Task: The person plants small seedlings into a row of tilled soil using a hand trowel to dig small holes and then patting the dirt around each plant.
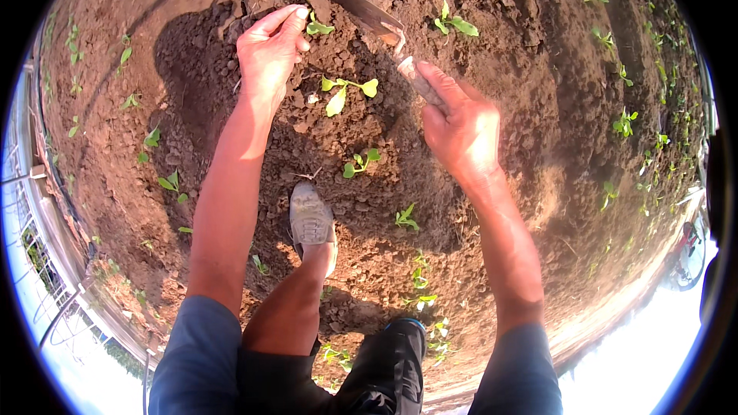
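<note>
Between the thumb and fingertips of my left hand is a small leafy seedling, its leaves showing above and beside the thumb. My right hand grips the handle of a garden trowel. Its dark, soil-smeared blade points up and left, resting at the loose soil just right of the held seedling. Below the hands, another seedling with pale green leaves stands in the soil. A further seedling grows nearer my foot. To the right of the blade is one more seedling.
My grey shoe stands on the soil near the seedlings. Rows of young plants run along the right, with more plants at the left. A pale frame structure borders the left edge. A bicycle stands far right.
</note>
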Demonstrator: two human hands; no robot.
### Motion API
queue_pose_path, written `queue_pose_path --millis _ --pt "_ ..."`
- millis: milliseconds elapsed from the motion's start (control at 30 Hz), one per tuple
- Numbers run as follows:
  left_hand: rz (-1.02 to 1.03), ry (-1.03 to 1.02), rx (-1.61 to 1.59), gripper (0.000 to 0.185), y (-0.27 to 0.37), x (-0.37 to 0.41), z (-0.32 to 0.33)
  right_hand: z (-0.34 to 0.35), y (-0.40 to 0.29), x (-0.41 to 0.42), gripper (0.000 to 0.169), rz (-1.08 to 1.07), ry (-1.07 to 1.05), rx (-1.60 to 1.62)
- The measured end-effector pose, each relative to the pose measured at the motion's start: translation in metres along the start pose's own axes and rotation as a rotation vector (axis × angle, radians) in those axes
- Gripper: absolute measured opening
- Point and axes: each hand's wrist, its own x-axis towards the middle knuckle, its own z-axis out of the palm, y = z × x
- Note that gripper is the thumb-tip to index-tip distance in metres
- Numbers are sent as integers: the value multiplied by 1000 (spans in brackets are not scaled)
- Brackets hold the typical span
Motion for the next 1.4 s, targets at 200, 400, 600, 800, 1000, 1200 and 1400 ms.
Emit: queue_pose_path --millis 200,400,600,800,1000,1200,1400 --pt "43 -17 -49 28 -2 1 -7 4 0 -5 50 -47 49 9" --pt "279 -70 240 34 -28 13 -23 8 -1 -11 54 33 41 175" --pt "299 -70 241 30 -24 10 -18 -7 -12 -19 54 153 -73 124" --pt "284 -22 288 25 -15 5 -9 -2 -9 -27 55 82 32 163" --pt "321 -25 307 27 -23 9 -8 -6 -19 -29 55 133 -68 177" --pt "530 -7 427 28 -34 18 -13 -7 -18 -34 54 191 -89 221" --pt "348 57 360 27 -21 8 -7 -14 -21 -28 52 234 -51 265"
